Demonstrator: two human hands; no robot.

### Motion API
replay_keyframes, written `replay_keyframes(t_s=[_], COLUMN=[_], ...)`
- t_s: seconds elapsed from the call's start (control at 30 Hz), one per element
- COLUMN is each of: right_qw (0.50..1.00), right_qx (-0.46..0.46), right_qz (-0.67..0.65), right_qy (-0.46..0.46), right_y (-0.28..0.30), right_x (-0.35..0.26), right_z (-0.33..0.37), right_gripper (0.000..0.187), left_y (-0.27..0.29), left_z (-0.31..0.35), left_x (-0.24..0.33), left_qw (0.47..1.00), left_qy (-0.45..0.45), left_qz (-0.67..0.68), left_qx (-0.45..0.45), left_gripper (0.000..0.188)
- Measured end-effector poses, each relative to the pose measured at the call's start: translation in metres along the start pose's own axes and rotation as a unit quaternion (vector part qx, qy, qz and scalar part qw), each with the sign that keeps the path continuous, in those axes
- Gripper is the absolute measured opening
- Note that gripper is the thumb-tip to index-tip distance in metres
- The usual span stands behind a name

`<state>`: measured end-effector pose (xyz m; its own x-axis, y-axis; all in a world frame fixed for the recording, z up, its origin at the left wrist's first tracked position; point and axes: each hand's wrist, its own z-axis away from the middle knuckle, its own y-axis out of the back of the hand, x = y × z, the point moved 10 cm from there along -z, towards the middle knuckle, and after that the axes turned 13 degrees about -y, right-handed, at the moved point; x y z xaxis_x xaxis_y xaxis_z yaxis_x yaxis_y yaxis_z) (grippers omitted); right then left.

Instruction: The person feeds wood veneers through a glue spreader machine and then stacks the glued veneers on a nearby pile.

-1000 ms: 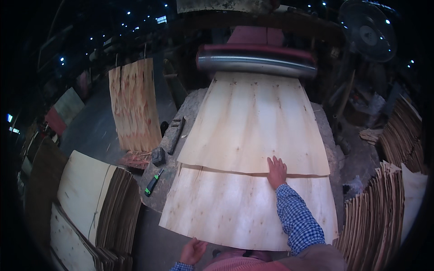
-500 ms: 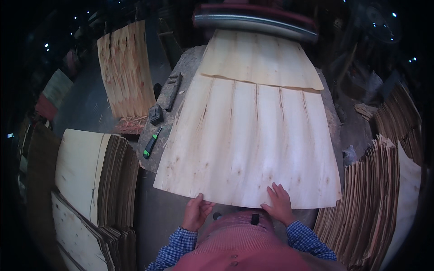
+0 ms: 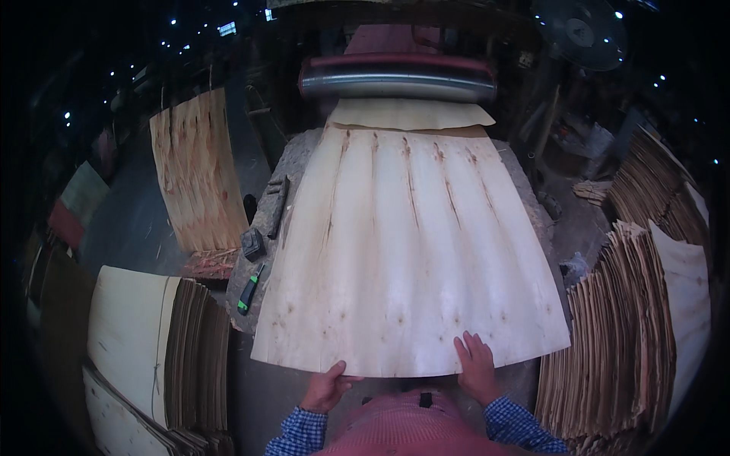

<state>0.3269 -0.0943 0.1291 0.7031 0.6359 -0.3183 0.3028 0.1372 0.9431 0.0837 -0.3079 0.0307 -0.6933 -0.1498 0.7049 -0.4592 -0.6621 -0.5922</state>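
Observation:
A large pale wood veneer sheet lies on the stone-topped table before me, its surface rippled and marked with knots and dark splits. My left hand pinches its near edge, thumb on top and fingers curled beneath. On the right part of that edge, my right hand rests with fingers stretched out on the surface. Beyond it, a second veneer sheet reaches up to a shiny metal roller and overlaps the far end of the first.
A green-and-black utility knife, a dark block and a dark bar lie on the table's left side. Veneer stacks stand at left and right. A reddish-streaked veneer piece stands upright farther left.
The second sheet has moved away from me at the roller, so less of it shows. My view has tilted upward. Both hands stay at the near edge of the large sheet.

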Motion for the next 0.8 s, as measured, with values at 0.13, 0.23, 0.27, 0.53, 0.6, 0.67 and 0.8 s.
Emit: replay_keyframes(t_s=[0.13,0.23,0.27,0.53,0.6,0.67,0.8], right_qw=[0.999,0.999,0.998,0.997,0.996,0.996,0.996], right_qx=[-0.027,-0.007,-0.001,-0.008,0.011,0.017,0.031], right_qz=[-0.031,-0.047,-0.053,-0.058,-0.064,-0.066,-0.053], right_qy=[0.003,0.025,0.032,0.058,0.068,0.066,0.059], right_y=[0.024,0.048,0.051,0.037,0.04,0.027,-0.017], right_x=[-0.001,-0.021,-0.025,-0.017,-0.014,-0.004,0.019], right_z=[0.023,0.02,0.015,-0.095,-0.13,-0.158,-0.233], right_gripper=[0.075,0.07,0.068,0.073,0.073,0.073,0.072], left_y=[0.0,0.023,0.027,-0.02,-0.008,0.019,0.077], left_z=[0.039,0.044,0.026,-0.037,-0.035,-0.028,-0.006], left_x=[-0.001,-0.008,-0.017,0.033,0.021,-0.007,-0.072], left_qw=[0.999,0.997,1.0,0.986,0.989,0.987,0.966], left_qy=[-0.003,-0.027,-0.01,-0.084,-0.05,-0.011,0.048], left_qz=[0.008,-0.068,-0.016,0.128,0.095,0.085,0.109], left_qx=[-0.039,0.017,0.009,0.062,0.102,0.139,0.23], left_gripper=[0.041,0.04,0.038,0.027,0.025,0.024,0.024])
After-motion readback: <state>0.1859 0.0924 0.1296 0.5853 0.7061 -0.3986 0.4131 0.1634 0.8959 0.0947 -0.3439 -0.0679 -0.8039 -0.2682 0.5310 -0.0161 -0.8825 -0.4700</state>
